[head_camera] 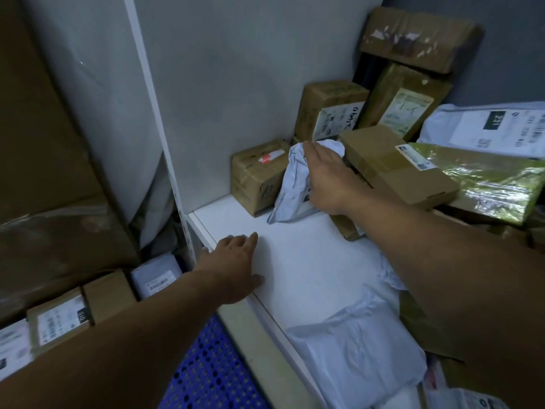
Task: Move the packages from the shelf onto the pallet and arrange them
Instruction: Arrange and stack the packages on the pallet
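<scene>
Pallet (206, 364), blue and perforated, lies nearest, below the white shelf (295, 261). My left hand (233, 267) rests flat on the shelf's near left edge, fingers straight, holding nothing. Farther in, my right hand (327, 178) lies over a crumpled white mailer (290, 184); whether my thumb grips it I cannot tell. The mailer's long axis runs near-left to far-right, far end raised, just right of a small cardboard box (256, 175).
</scene>
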